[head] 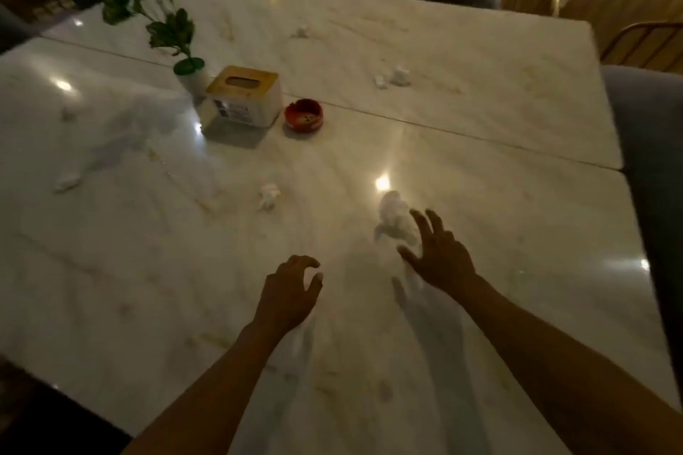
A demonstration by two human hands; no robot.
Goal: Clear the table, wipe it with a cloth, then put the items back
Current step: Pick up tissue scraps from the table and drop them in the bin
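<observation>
Lying just beyond right hand, crumpled tissue

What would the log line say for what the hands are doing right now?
phase: clearing | right hand: open, reaching crumpled tissue | left hand: open, holds nothing | tissue box, ashtray: on table

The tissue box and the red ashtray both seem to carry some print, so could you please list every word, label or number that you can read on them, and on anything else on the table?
None of it can be read.
Tissue box: a dark printed label on its front face, too blurred to read.
Red ashtray: small pale marks inside the bowl, too small to tell whether they are print.
Marble table and crumpled tissues: no text visible.
</observation>
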